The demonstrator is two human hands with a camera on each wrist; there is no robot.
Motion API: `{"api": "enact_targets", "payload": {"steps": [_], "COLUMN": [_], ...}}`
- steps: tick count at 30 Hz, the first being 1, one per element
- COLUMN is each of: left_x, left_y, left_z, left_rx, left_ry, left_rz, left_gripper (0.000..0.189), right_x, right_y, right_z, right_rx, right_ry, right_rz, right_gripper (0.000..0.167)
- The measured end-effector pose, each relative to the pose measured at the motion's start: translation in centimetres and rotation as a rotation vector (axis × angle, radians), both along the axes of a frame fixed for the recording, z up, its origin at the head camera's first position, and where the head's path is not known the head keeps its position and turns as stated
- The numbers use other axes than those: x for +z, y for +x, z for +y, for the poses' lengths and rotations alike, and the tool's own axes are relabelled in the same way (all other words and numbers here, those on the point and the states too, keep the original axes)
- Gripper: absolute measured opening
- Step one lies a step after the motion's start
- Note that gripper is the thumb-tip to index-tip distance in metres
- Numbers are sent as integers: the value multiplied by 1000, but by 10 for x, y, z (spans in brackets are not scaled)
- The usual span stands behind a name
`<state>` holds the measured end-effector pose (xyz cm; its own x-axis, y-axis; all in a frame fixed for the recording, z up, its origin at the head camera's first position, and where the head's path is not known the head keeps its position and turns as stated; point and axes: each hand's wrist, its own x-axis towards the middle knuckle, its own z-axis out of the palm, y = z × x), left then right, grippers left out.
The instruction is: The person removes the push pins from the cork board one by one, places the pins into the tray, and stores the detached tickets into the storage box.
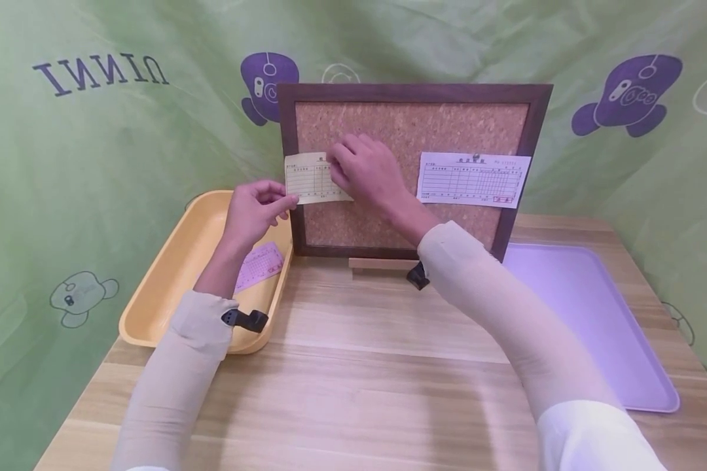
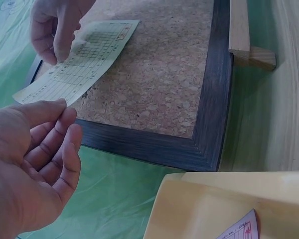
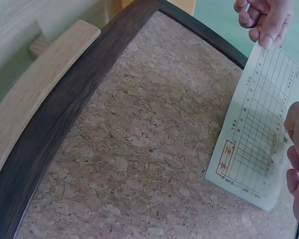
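A pale yellow receipt slip [image 1: 306,178] with a printed grid lies across the left part of a framed cork board [image 1: 359,226]. My left hand [image 1: 253,212] pinches its lower left corner between thumb and forefinger. At the slip's top edge is my right hand [image 1: 368,167], its fingers bent and its thumb pointing down at the paper in the left wrist view. I cannot tell whether those fingers hold something small. The slip's far end [image 3: 244,184] stands a little off the cork. A white receipt [image 1: 471,180] hangs at the board's right under a small pin [image 1: 476,156].
A yellow tray [image 1: 171,268] with a pink receipt [image 1: 262,265] in it stands at the left. To the right lies a flat purple tray [image 1: 589,314]. The board leans on a wooden stand [image 1: 383,263] on the wood-grain table [image 1: 353,392], before a green curtain [image 1: 153,131].
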<state>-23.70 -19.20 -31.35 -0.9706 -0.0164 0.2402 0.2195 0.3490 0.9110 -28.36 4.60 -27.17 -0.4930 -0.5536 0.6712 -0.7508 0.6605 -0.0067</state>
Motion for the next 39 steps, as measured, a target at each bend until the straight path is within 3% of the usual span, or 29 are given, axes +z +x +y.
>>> {"api": "enact_targets", "payload": {"steps": [21,28,39], "left_x": [-7,-9,-14], "left_y": [27,42,56], "left_z": [3,-8,-31], "left_rx": [-79,-75,-45], "left_ry": [0,-6,-25], "left_rz": [5,22,33], "left_gripper": [25,24,24], "right_x": [-19,-24,-40], "right_y": [38,50,66], "right_z": [28,44,83], "right_rx": [144,161,156], "right_ry": [-51,-41,-12], "right_rz": [90,99,113], "right_gripper": [7,7,4]}}
